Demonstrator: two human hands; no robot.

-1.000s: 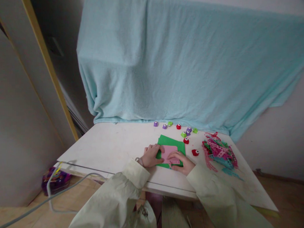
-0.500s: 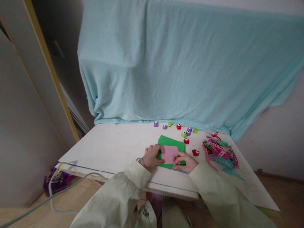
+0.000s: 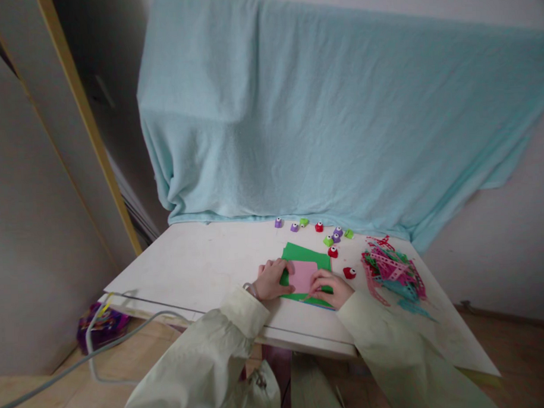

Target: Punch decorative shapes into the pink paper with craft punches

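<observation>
Pink and flat, the square [image 3: 303, 276] lies on top of the green sheets [image 3: 306, 253], near the front edge of the table, between the two hands. It looks thin, so I think it is very light. It may be card or soft foam; I can't tell which. It would likely bend if you squeezed it, and a hard tug could crease or rip it. The smooth top might slide on the green, so the sides and the round corners seem the best places to hold.

The left hand [image 3: 273, 279] rests at its left side, with thumb and pointer finger spread apart, their tips on the pink. The right hand [image 3: 331, 287] is at the right side, low down, with its fingers bunched close. A thin tip of something pokes out there, but I can't tell if the fingers pinch it.

Farther out on the white table [image 3: 206, 254], little red, purple and green toys with big eyes [image 3: 333, 252] sit behind the sheets. Over on the right is a messy heap of bright strips with holes [image 3: 393, 271]. Behind it all hangs a pale blue cloth [image 3: 305, 119].
</observation>
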